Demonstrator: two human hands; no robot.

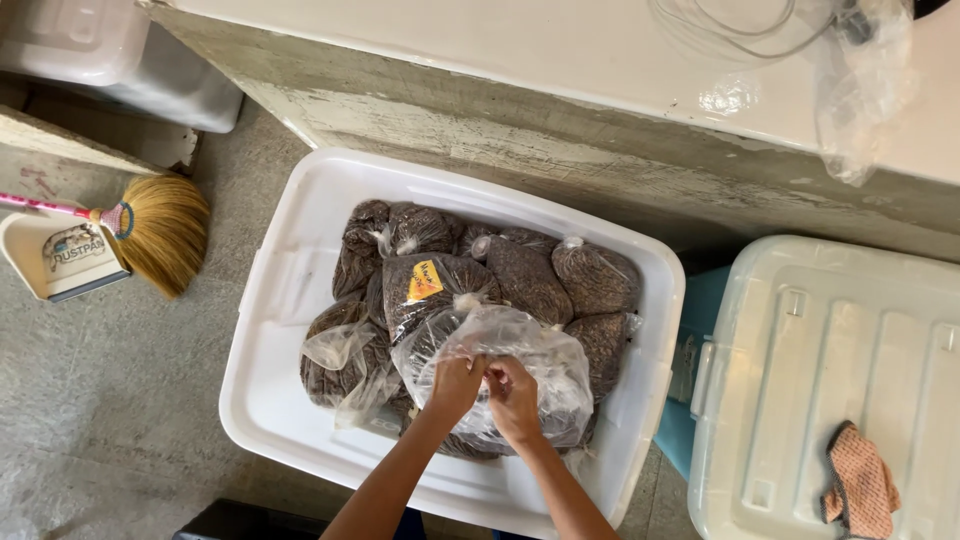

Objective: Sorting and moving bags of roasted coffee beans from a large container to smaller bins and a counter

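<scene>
Both hands, left hand (455, 383) and right hand (512, 395), pinch the clear plastic bag (545, 365) (its gathered top). It sits among filled sacks (525, 280) in a white tub (290, 290).

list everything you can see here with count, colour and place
storage bin: one, white, open, on the floor at centre
bags of brown grains: several, clear plastic, tied, packed inside the bin; exact count unclear
top bag: one, clear plastic, at the front of the pile, under both hands
lidded bin: one, white lid on a blue base, on the right
cloth: one, orange-pink with dark edge, on that lid
broom: one, straw head with pink handle, on the left
dustpan: one, white, beside the broom
counter: one, white top on bare concrete, along the back
loose plastic bag: one, clear, on the counter at right
left hand: gripping the top bag's neck
right hand: gripping the same neck
</scene>
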